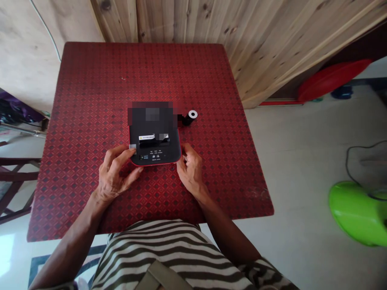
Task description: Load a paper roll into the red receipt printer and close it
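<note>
A flat black device (157, 146) with rounded corners and a thin red rim sits in front of me, a white strip with a yellow warning mark and small printed symbols on its face. Part of its far side is blurred out. My left hand (116, 171) has its fingers at the left edge, with the thumb at the near edge. At the near right corner, my right hand (190, 171) grips the rim with bent fingers. Just beyond its right side lies a small black roll (190, 117) with a white end and a dark centre hole.
A red patterned cloth covers the table (90, 100). Wooden planks (181, 20) stand behind its far edge. On the floor to the right are a bright green object (356, 213) with a dark cable and a red round item (332, 80). Dark wooden chair parts (15, 177) are at left.
</note>
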Demonstrator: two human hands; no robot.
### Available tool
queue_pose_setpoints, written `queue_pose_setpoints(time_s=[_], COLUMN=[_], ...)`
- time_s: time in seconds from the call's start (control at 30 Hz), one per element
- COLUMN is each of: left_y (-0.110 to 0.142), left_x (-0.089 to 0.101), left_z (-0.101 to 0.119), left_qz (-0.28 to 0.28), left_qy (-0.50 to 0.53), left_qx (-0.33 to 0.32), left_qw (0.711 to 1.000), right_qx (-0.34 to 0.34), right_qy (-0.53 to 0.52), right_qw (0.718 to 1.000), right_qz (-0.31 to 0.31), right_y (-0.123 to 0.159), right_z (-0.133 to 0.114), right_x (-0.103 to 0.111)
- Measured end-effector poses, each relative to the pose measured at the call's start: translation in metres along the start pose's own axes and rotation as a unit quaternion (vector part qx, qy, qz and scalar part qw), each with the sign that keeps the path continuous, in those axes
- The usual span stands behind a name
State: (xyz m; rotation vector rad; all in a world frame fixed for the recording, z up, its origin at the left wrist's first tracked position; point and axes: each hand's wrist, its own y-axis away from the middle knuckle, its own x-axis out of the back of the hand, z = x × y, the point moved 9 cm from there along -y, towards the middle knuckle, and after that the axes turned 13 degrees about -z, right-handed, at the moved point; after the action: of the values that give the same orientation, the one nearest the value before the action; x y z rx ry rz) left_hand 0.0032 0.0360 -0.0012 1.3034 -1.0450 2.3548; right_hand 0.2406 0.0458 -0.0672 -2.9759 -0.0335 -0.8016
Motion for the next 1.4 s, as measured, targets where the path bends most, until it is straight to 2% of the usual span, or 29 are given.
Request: queue_pose_setpoints(time_s=[0.23, 0.43, 0.77, 1.03, 1.17, 1.23, 1.3, 1.37, 1.4], left_y=[-0.002, -0.004, -0.004, -0.005, -0.005, -0.004, -0.003, -0.002, -0.001], left_x=[0.001, 0.001, -0.004, -0.005, -0.006, -0.005, -0.004, -0.003, -0.003], left_z=[-0.001, -0.002, -0.01, -0.013, -0.011, -0.008, -0.004, -0.002, -0.001], left_qz=[0.0, 0.023, 0.032, 0.033, 0.025, 0.023, 0.022, 0.02, 0.02], left_qy=[0.026, 0.058, 0.114, 0.124, 0.113, 0.095, 0.071, 0.048, 0.039], left_qx=[0.012, 0.005, 0.029, 0.046, 0.033, 0.018, 0.006, 0.002, 0.003], left_qw=[1.0, 0.998, 0.993, 0.991, 0.993, 0.995, 0.997, 0.999, 0.999], right_qx=[-0.013, 0.004, 0.008, 0.015, 0.011, 0.011, 0.028, 0.077, 0.112], right_qy=[0.019, 0.006, 0.007, 0.017, -0.017, -0.042, -0.027, 0.037, 0.077], right_qw=[1.0, 1.0, 1.0, 0.999, 1.0, 0.999, 0.996, 0.987, 0.981], right_qz=[-0.005, 0.013, 0.017, 0.025, 0.019, 0.033, 0.084, 0.133, 0.139], right_y=[-0.001, 0.0, 0.002, 0.001, 0.003, 0.006, 0.011, 0.012, 0.01], right_z=[0.0, 0.002, 0.002, 0.0, 0.006, 0.004, -0.009, -0.04, -0.061], right_x=[-0.001, 0.0, 0.001, 0.001, -0.002, 0.005, 0.026, 0.051, 0.059])
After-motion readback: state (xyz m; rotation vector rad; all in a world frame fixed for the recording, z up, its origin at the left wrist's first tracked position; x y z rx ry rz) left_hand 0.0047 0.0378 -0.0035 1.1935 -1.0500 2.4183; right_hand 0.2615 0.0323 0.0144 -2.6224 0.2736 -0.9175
